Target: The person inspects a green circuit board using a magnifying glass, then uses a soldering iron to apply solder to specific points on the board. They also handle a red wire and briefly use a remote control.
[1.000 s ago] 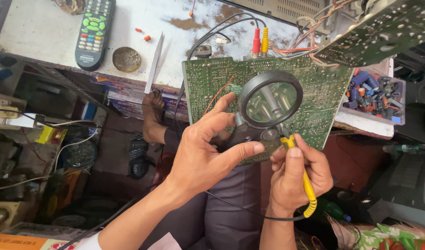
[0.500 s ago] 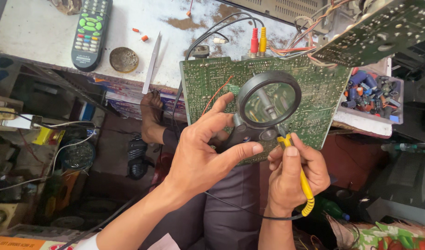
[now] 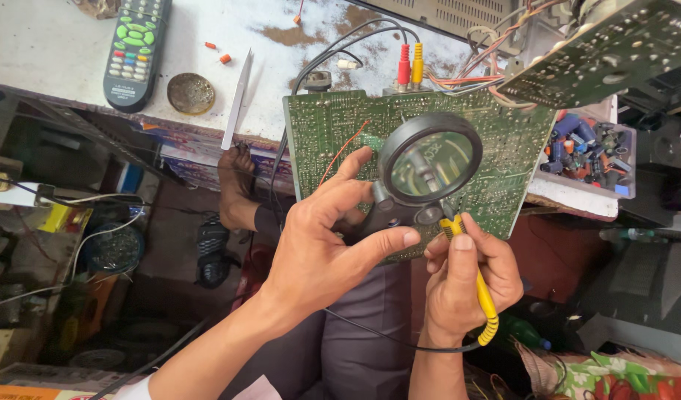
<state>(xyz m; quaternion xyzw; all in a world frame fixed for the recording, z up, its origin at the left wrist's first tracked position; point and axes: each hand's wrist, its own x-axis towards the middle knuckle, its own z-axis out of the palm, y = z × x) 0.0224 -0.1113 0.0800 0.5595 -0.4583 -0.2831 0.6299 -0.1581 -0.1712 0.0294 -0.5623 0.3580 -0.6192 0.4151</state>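
My left hand [image 3: 327, 241] grips the black handle of a round magnifying glass [image 3: 428, 164], holding its lens over a green circuit board [image 3: 503, 163] that leans off the bench edge above my lap. My right hand [image 3: 466, 285] is closed around a yellow-handled soldering iron [image 3: 483, 296], its tip pointing up at the board just below the lens. A thin black cord runs from the iron's lower end across my lap. Red and yellow plugs [image 3: 409, 65] sit at the board's top edge.
On the white bench [image 3: 51, 59] lie a black remote control [image 3: 137, 44], a round metal tin lid [image 3: 190, 92] and a white strip [image 3: 238, 96]. A second circuit board [image 3: 607, 52] hangs at upper right over a box of small components [image 3: 589, 148]. A sandalled foot [image 3: 211, 248] rests below.
The view has shifted slightly; both hands keep the magnifying glass and iron in nearly the same place against the board.
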